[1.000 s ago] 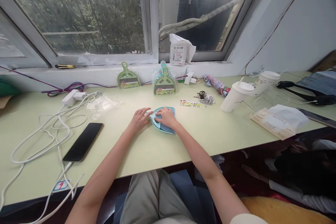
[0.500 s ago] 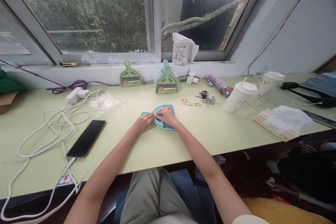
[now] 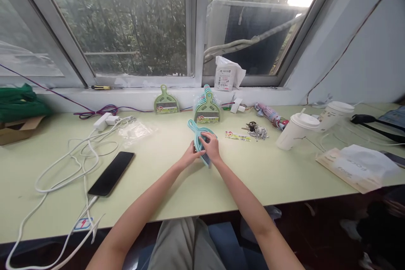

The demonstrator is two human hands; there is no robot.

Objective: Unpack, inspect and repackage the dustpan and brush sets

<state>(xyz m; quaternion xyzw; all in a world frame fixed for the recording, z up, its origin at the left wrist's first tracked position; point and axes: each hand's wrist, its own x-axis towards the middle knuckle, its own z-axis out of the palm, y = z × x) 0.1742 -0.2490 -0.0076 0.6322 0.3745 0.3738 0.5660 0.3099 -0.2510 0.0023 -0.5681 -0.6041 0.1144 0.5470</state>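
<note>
A light-blue dustpan (image 3: 196, 131) with a small brush nested in it is raised on one edge above the pale table, its looped handle pointing away and to the left. My left hand (image 3: 190, 156) is closed on its left edge, with the thumb reaching across the front. My right hand (image 3: 211, 147) grips it from the right, fingers over the brush and pan. Behind it, several packaged dustpan sets (image 3: 207, 112) stand in a row, a green one in front. Another green dustpan set (image 3: 166, 104) leans against the wall to their left. A printed label card (image 3: 237, 136) lies to the right.
On the left lie a phone (image 3: 112, 174), tangled white cables (image 3: 85, 152) and a clear plastic bag (image 3: 136, 130). To the right are keys (image 3: 257, 130), a folded umbrella (image 3: 270, 114), white cups (image 3: 295, 131) and a paper bag (image 3: 357, 164). The table's front edge runs close before me.
The blue dustpan was lying flat with its handle to the left; now it is turned, handle away from me, and tilted up. Both hands moved with it. The camera view shifted.
</note>
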